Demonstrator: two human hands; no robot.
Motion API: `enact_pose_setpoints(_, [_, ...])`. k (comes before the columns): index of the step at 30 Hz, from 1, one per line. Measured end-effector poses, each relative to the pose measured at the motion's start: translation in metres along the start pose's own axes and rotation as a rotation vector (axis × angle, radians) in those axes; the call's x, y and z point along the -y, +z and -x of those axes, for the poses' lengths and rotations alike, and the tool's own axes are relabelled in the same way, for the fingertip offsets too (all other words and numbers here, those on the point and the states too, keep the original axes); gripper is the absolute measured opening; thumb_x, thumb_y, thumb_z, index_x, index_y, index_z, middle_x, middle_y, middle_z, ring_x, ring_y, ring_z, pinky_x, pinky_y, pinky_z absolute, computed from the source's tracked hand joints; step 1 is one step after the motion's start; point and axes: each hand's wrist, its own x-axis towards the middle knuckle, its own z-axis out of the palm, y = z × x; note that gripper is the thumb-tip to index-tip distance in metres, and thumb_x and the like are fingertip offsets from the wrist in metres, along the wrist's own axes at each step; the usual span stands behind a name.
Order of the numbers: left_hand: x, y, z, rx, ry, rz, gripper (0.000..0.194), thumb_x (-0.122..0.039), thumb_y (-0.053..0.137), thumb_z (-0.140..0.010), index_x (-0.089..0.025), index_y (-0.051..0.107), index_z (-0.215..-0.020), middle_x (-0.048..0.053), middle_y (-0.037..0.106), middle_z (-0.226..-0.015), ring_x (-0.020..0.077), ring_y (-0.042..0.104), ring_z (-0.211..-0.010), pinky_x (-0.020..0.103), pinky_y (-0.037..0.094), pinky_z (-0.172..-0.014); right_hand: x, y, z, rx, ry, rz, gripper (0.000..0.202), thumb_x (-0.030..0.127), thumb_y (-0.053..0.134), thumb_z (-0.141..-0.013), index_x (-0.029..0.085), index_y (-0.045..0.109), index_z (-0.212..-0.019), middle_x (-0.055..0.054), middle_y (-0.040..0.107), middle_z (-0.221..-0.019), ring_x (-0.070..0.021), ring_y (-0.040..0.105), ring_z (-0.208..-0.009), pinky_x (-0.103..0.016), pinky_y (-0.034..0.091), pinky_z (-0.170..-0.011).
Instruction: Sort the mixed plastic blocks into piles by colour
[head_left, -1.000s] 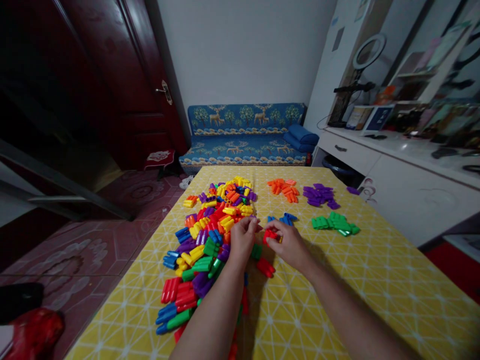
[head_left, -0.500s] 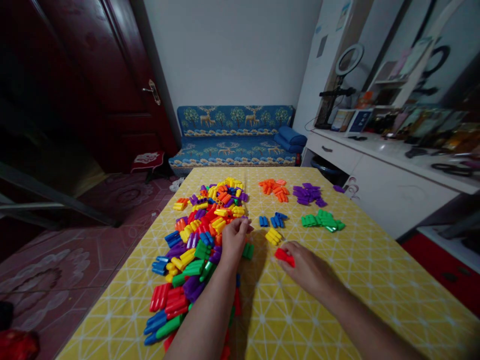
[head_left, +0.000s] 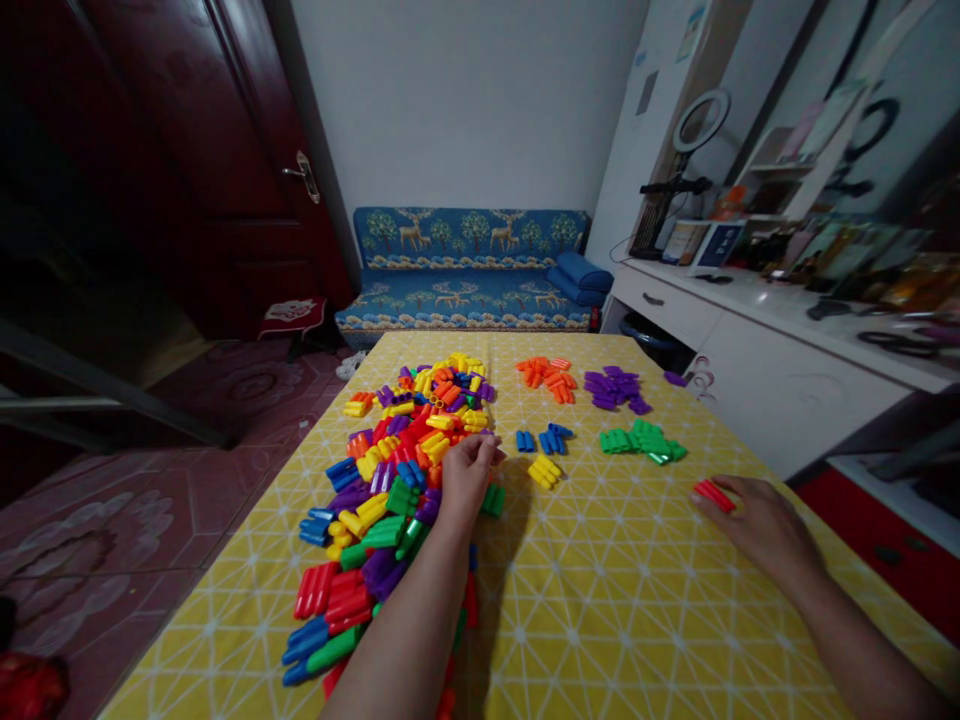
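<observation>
blue sofa [head_left: 457, 292], deer-and-tree pattern, backed by pale wall [head_left: 465, 110]; folded blue pads [head_left: 581, 278] at its right end. dark red door [head_left: 150, 150] at left, stool [head_left: 292, 312] near it. ring light [head_left: 679, 133] upright on white dresser [head_left: 780, 365], right.

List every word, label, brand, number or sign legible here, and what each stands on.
No text can be read.
Dark blue box on the white dresser: pale marks, too blurred to read.
Sticker high beside the dresser: too small to read.
Red piece in the right hand: no lettering visible.
</observation>
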Motion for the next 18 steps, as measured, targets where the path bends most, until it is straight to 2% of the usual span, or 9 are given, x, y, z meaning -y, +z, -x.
enact_pose_setpoints(3, [-0.001,0.0,0.0,0.008,0.011,0.0,0.032,-0.043,0.06,-0.077,-0.013,0.069,-0.07,0.005,0.069,-0.061,0.0151,0.062,-0.058,0.025,0.047,-0.061,0.026,0.004,0.003,-0.026,-0.11,0.107,0.053,0.053,0.051,-0.084,0.015,0.059,-0.119,-0.025,0.057,-0.126,-0.0349,0.053,-0.118,-0.046,0.042,-0.094])
enact_pose_setpoints(5, [-0.001,-0.001,0.0,0.012,0.012,-0.003,0.032,-0.043,0.06,-0.076,-0.013,0.069,-0.069,0.005,0.069,-0.061,0.015,0.062,-0.058,0.025,0.047,-0.061,0.045,0.009,0.0,-0.058,-0.154,0.109,0.062,0.056,0.047,-0.085,0.014,0.051,-0.131,-0.025,0.048,-0.137,-0.0362,0.046,-0.126,-0.048,0.04,-0.1])
enact_pose_setpoints(7, [-0.001,-0.001,0.0,0.014,0.0,0.0,0.033,-0.043,0.061,-0.076,-0.013,0.069,-0.07,0.005,0.069,-0.061,0.0152,0.062,-0.058,0.025,0.047,-0.061,0.066,0.017,-0.006,-0.027,-0.165,0.075,0.073,0.06,0.045,-0.085,0.012,0.041,-0.139,-0.025,0.039,-0.144,-0.0382,0.039,-0.133,-0.051,0.037,-0.103])
enact_pose_setpoints(10, [-0.001,0.0,0.0,0.013,-0.012,0.0,0.033,-0.045,0.061,-0.075,-0.013,0.07,-0.072,0.005,0.069,-0.062,0.0153,0.062,-0.059,0.025,0.047,-0.06,0.098,0.031,-0.018,0.07,-0.047,0.057,0.083,0.067,0.043,-0.083,0.014,0.033,-0.146,-0.024,0.027,-0.151,-0.0432,0.028,-0.138,-0.058,0.031,-0.105])
enact_pose_setpoints(13, [-0.002,-0.001,0.0,0.022,-0.017,0.004,0.034,-0.046,0.061,-0.074,-0.013,0.069,-0.07,0.005,0.069,-0.062,0.0155,0.062,-0.059,0.025,0.047,-0.06,0.126,0.039,-0.029,0.131,0.145,0.033,0.081,0.071,0.037,-0.083,0.021,0.032,-0.147,-0.021,0.018,-0.155,-0.0473,0.019,-0.14,-0.065,0.028,-0.103])
enact_pose_setpoints(16, [-0.003,-0.001,0.001,0.032,-0.023,0.007,0.033,-0.045,0.062,-0.074,-0.013,0.068,-0.068,0.005,0.069,-0.062,0.0154,0.061,-0.058,0.025,0.046,-0.06,0.142,0.042,-0.039,0.155,0.259,0.01,0.071,0.069,0.031,-0.086,0.028,0.039,-0.144,-0.016,0.013,-0.157,-0.0477,0.013,-0.141,-0.07,0.027,-0.1])
enact_pose_setpoints(18, [-0.004,-0.001,0.001,0.037,-0.028,0.007,0.032,-0.044,0.062,-0.073,-0.013,0.068,-0.068,0.005,0.069,-0.062,0.0151,0.061,-0.058,0.024,0.046,-0.059,0.145,0.044,-0.044,0.137,0.282,0.027,0.064,0.064,0.029,-0.089,0.029,0.047,-0.138,-0.014,0.016,-0.156,-0.0455,0.014,-0.141,-0.07,0.025,-0.101])
